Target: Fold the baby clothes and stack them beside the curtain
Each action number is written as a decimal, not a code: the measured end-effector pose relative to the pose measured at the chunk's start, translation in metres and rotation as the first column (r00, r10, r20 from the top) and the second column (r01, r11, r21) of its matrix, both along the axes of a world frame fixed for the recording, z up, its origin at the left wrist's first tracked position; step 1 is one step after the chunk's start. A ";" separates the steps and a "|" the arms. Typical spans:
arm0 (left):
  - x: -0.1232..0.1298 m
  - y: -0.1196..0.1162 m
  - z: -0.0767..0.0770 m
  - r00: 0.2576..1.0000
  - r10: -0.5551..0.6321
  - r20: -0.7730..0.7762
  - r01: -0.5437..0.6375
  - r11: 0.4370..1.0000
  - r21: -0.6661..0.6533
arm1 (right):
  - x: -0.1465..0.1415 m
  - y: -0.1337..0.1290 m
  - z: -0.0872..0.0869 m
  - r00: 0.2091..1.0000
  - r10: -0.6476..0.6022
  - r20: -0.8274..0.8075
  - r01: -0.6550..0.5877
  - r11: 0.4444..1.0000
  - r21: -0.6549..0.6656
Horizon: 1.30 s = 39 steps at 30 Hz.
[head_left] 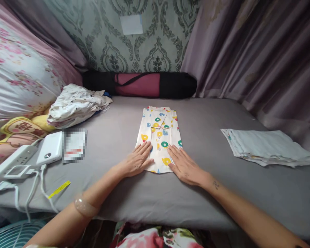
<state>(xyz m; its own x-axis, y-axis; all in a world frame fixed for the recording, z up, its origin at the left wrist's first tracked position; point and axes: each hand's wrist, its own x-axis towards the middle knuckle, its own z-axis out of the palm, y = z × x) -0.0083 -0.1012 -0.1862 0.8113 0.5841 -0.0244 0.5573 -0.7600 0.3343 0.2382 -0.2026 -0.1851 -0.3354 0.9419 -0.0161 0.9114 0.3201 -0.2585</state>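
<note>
A white shirt (158,137) with a print of colourful letters and shapes lies folded into a long narrow rectangle in front of me. Its collar end points away from me, and the sleeves are turned in over the body. My left hand (137,160) rests flat on the shirt's near left edge, fingers stretched out. On the near right edge lies my right hand (184,165), also flat with its fingers extended. Neither hand grasps the cloth.
A stack of folded white cloth (268,146) lies at the right. To the left are a rumpled pile of clothes (76,105), a white power bank (49,147), a power strip (18,160) and cables. A black and maroon long bag (138,85) lies along the wall.
</note>
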 end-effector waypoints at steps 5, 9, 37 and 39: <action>-0.002 0.002 -0.014 0.998 -0.033 -0.057 0.036 0.999 0.035 | -0.001 -0.001 0.002 1.000 0.009 0.020 -0.008 1.000 -0.025; -0.002 -0.001 -0.004 0.998 -0.037 -0.050 0.039 0.998 0.047 | 0.000 0.000 0.003 1.000 0.006 0.029 -0.005 1.000 -0.029; -0.060 -0.013 -0.005 0.984 -0.066 0.163 0.053 0.995 0.082 | 0.042 -0.043 0.008 0.992 0.028 -0.120 -0.013 0.992 0.128; -0.061 -0.012 -0.003 0.982 -0.104 0.158 0.086 0.989 0.117 | 0.044 -0.043 0.005 0.993 0.042 -0.112 -0.026 0.990 0.139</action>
<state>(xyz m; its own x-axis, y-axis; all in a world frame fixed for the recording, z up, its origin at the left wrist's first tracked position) -0.0690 -0.1136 -0.1892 0.8509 0.4962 0.1726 0.4259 -0.8438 0.3265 0.2824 -0.2456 -0.1802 -0.3594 0.9206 0.1528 0.8663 0.3900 -0.3122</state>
